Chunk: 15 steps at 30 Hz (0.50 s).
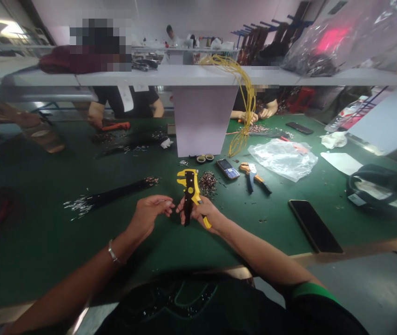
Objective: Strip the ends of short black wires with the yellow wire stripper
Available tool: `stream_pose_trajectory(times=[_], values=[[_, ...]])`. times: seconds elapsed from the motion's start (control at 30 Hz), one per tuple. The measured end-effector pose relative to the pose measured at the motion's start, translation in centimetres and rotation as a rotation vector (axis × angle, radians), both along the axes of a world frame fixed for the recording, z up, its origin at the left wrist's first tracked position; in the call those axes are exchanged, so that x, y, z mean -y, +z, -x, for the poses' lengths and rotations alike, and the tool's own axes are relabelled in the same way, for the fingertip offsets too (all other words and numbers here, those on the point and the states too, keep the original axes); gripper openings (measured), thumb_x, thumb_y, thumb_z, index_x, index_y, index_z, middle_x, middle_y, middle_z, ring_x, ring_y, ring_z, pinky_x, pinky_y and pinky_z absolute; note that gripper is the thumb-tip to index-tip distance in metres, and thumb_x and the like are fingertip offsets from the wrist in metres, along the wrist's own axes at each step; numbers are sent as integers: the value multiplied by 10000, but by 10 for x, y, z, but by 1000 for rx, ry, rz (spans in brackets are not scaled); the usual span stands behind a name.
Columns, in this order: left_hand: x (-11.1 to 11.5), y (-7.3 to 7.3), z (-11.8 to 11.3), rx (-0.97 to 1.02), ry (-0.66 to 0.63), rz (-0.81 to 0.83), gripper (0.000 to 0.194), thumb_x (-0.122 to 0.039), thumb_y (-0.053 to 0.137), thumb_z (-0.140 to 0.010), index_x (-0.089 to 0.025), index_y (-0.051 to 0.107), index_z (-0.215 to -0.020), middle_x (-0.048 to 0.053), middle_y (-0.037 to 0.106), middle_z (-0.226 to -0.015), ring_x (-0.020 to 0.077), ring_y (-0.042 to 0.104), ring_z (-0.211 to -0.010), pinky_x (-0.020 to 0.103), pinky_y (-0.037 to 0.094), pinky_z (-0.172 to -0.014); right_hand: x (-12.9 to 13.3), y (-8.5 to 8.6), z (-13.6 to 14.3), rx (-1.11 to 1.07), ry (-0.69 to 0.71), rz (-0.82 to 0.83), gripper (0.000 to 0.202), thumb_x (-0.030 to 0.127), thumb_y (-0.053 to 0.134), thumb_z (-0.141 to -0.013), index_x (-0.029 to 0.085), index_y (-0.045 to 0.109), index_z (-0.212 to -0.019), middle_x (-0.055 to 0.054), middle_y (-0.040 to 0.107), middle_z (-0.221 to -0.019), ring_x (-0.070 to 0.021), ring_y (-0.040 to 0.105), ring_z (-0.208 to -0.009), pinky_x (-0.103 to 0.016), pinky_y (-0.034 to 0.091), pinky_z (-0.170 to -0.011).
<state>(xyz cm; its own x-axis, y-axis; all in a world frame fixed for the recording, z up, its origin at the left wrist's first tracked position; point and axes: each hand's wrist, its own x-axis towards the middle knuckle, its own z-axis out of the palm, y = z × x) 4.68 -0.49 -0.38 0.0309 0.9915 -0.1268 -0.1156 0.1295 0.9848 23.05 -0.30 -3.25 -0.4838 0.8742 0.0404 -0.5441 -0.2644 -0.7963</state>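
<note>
My right hand (205, 211) is wrapped around the handles of a yellow and black wire stripper (191, 188), its jaws pointing away from me and to the left. Close beside it, my left hand (153, 209) is closed in a pinch; whatever sits between its fingertips is too small to make out. Left of the stripper lies a bundle of black wires (114, 194), with bare silvery ends at the left and coppery ends at the right. A heap of small dark and copper-coloured bits (208, 183) sits just right of the stripper's head.
A keypad phone (228, 169), orange-handled pliers (254, 177) and a clear plastic bag (284, 158) lie to the right. A black smartphone (315, 226) rests near the front edge. Yellow wires (247, 93) hang from the shelf (142, 78). Two people work across the green table (142, 251).
</note>
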Motion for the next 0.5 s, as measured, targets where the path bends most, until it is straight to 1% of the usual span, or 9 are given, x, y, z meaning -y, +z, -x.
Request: stream_pose_trajectory(times=[0.1,0.2,0.37,0.5], values=[[-3,-2,3,-18,32,3,232,-235,797,-604,-102,711,-774,62,714,-659,120,600,-534,258,479,-550,1,6,-3,-42,75,33,384,78,510,-521,129,602,-890,-93,704,-870,-205,633,-615,-360,525,-588],[-4,-5,2,-39,35,-12,220,-236,790,-611,-112,715,-777,54,714,-662,112,592,-532,254,477,-552,2,8,-3,-78,120,67,377,83,511,-531,127,604,-894,-94,700,-875,-196,621,-628,-358,525,-612],[-3,-5,0,-85,-13,-16,183,-232,784,-596,-134,721,-737,43,704,-634,124,596,-538,269,490,-562,2,6,-2,-68,73,52,389,66,501,-504,127,613,-872,-69,675,-842,-179,604,-628,-345,533,-621],[-1,-3,1,-151,-82,-20,173,-258,757,-622,-149,727,-754,48,710,-650,140,614,-580,279,502,-590,0,3,-1,-66,62,64,402,55,487,-467,137,600,-844,-55,668,-811,-172,591,-600,-338,532,-601]])
